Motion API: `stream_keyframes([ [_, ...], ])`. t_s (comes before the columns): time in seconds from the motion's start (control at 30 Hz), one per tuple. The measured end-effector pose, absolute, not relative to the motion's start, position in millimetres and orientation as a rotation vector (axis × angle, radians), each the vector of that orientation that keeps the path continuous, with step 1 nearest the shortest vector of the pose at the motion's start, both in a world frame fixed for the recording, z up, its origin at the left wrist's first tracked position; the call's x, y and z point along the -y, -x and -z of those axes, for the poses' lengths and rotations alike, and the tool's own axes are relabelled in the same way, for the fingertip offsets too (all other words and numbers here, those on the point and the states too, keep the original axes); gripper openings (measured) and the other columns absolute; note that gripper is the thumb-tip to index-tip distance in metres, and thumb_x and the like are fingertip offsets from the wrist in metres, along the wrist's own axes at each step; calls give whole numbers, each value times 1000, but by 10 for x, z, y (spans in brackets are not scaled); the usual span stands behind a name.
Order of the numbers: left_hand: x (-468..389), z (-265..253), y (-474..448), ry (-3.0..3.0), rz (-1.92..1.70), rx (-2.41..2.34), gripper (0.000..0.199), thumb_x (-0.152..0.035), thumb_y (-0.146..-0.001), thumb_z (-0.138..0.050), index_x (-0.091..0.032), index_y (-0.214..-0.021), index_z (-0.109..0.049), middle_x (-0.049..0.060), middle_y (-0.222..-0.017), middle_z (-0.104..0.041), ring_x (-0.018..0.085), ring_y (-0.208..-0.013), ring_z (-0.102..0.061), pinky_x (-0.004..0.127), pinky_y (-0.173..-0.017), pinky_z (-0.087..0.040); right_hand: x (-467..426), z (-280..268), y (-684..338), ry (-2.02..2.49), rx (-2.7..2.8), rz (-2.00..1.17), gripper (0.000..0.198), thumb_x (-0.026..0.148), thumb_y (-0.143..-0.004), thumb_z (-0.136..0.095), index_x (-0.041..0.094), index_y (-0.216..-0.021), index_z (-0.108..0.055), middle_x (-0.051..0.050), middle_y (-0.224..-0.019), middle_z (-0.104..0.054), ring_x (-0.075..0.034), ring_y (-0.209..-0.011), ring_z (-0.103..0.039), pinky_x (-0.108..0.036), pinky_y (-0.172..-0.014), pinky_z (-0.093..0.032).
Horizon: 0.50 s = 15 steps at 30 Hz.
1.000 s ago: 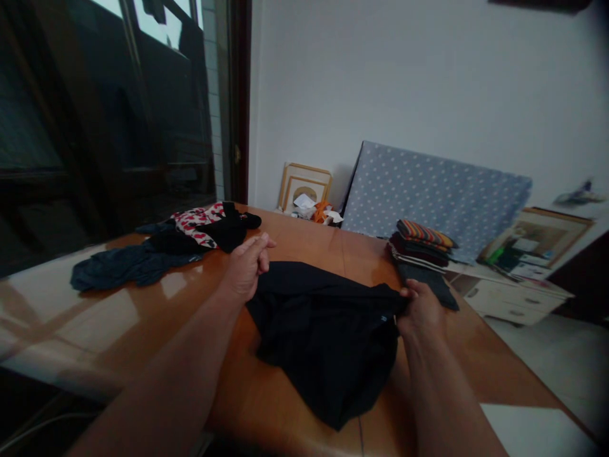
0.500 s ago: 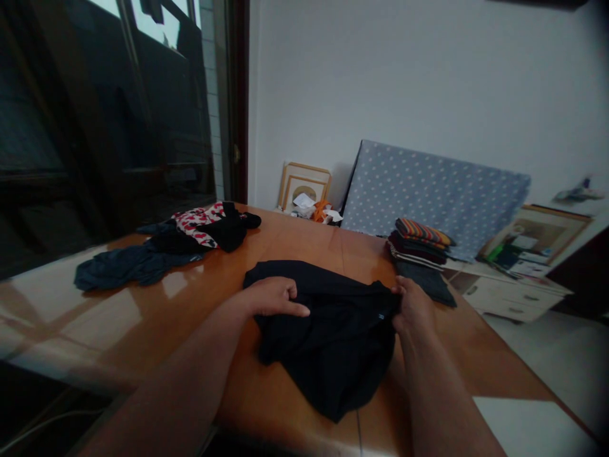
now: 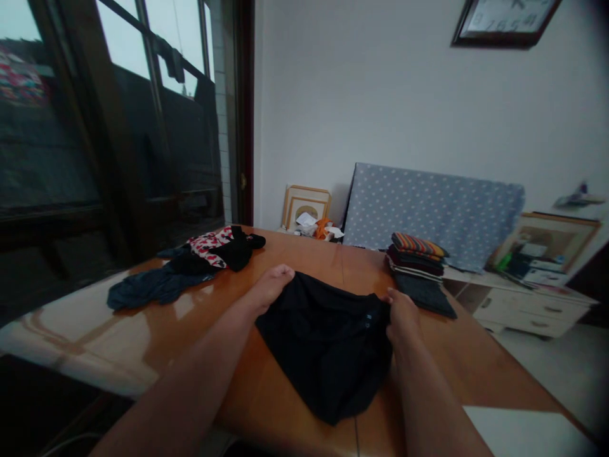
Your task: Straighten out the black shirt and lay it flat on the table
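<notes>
A pair of black shorts (image 3: 328, 349), with small pale lettering near its right top corner, is stretched between my two hands above the wooden table (image 3: 266, 397). The fingers of my left hand (image 3: 273, 285) are closed on the upper left corner. On the other side, my right hand (image 3: 400, 317) pinches the upper right corner. The top edge runs fairly straight from hand to hand, while the lower part narrows toward me.
Loose clothes (image 3: 190, 266) lie heaped at the table's left. A stack of folded clothes (image 3: 416, 260) stands beyond my right hand. A white sheet (image 3: 518, 431) lies near right. Behind are a dotted cloth-covered panel (image 3: 428, 209) and a white drawer cabinet (image 3: 537, 311).
My left hand, earlier lying over the shorts with thumb extended, now grips their upper left corner. The top edge is pulled straighter. The view has tilted upward, showing a wall clock.
</notes>
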<state>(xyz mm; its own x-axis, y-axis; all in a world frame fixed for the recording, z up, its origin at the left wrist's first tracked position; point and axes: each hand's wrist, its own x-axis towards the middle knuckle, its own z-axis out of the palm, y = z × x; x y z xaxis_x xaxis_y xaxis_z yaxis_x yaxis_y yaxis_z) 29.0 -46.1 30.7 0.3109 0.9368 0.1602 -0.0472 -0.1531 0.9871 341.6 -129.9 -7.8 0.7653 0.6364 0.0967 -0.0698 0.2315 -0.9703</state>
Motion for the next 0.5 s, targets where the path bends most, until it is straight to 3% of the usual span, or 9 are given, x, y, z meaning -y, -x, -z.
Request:
stream_keyframes([
  [0.13,445,-478,-295,-1107,-1079,-737,22,-32,-72,-75,-18,-81,-61,2,-73,-64,16,-64,-60,27,-63,-49,1277,90,-3350,1307,552,-517,29,44,-71,-70,20,-87,-65,-1,-74,-70,-20,-78,-66,-31,-72,-50],
  [0.27,401,-549,-261,-1044,-1049,-802,14,-21,-70,-71,-17,-80,-62,3,-74,-66,18,-67,-64,32,-69,-53,1267,109,-3303,1327,658,-468,31,47,-72,-70,20,-88,-67,-1,-77,-72,-21,-80,-66,-31,-74,-49],
  [0.5,458,-281,13,-1255,-1230,-1228,11,-14,-66,-68,-19,-71,-59,-2,-59,-56,14,-55,-52,25,-55,-40,1244,174,-3285,1418,789,-497,30,47,-74,-69,21,-89,-68,-1,-79,-72,-21,-79,-64,-30,-73,-46],
])
